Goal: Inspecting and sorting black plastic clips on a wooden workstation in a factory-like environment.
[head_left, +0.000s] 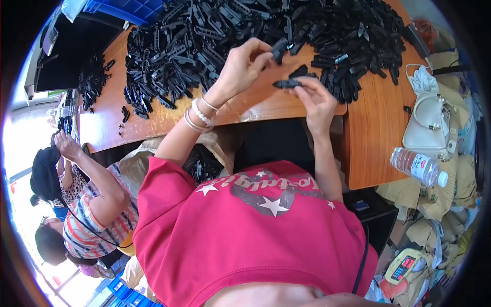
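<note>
On the desk: a wooden desk (376,120) carries a large heap of black plastic parts (255,30) spread across its far side, thinning toward the near edge.
Left hand: the left hand (240,66) is raised just above the desk near the heap; its grip is closed, thumb and fingertips pinching a small black clip piece (279,49) at the top of the hand.
Left wrist: bead and band bracelets (200,113) sit around it.
Right hand: the right hand (314,100) rests at the desk's near edge; its grip is closed around a flat, elongated black part (287,83), which pokes out to the left of the fingers.
Relation of the two pieces: the clip piece is above and slightly left of the elongated part; they are near each other but apart.
Right of the desk: a white handbag (432,125) lies beside the desk edge, with a clear plastic bottle (419,166) just below it.
Left of the scene: another person in a striped shirt (92,210) sits with an arm raised.
Far left corner: a blue crate (128,9) stands beyond the heap.
</note>
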### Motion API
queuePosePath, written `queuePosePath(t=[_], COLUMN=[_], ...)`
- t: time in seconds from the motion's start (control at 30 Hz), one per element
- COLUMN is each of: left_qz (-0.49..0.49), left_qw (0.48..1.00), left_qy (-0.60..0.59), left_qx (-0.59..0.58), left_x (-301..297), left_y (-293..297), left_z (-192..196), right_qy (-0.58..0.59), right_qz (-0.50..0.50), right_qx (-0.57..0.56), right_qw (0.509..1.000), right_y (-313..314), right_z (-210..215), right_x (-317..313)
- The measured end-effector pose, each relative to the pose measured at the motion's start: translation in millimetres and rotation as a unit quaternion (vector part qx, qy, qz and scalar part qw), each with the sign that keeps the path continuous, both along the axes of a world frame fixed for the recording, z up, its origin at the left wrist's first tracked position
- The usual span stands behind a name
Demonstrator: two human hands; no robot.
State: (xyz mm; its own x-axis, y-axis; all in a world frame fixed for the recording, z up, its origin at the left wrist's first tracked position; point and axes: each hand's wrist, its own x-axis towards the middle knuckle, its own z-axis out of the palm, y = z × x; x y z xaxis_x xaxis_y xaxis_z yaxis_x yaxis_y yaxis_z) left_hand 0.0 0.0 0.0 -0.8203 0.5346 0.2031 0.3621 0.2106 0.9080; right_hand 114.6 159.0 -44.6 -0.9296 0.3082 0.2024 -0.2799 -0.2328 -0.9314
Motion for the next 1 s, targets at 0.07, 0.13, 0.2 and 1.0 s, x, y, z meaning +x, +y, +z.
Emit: queuePosePath(t=[0.07, 0.13, 0.2, 1.0], left_qz=[-0.045, -0.04, -0.064, -0.096], left_qw=[0.989, 0.988, 0.975, 0.992], left_qy=[-0.139, -0.146, -0.209, -0.072], left_qx=[0.005, -0.012, -0.045, -0.029], left_x=[20, 26, 31, 59], left_y=[0, 2, 1, 13], left_z=[13, 11, 17, -4], right_qy=[-0.013, -0.008, -0.006, -0.043], right_qz=[0.0, -0.018, -0.031, -0.01], right_qx=[-0.006, 0.03, 0.025, 0.149], right_qw=[1.0, 0.999, 0.999, 0.988], right_y=[-3, 1, -5, 15], right_z=[15, 9, 8, 9], right_x=[2, -6, -4, 13])
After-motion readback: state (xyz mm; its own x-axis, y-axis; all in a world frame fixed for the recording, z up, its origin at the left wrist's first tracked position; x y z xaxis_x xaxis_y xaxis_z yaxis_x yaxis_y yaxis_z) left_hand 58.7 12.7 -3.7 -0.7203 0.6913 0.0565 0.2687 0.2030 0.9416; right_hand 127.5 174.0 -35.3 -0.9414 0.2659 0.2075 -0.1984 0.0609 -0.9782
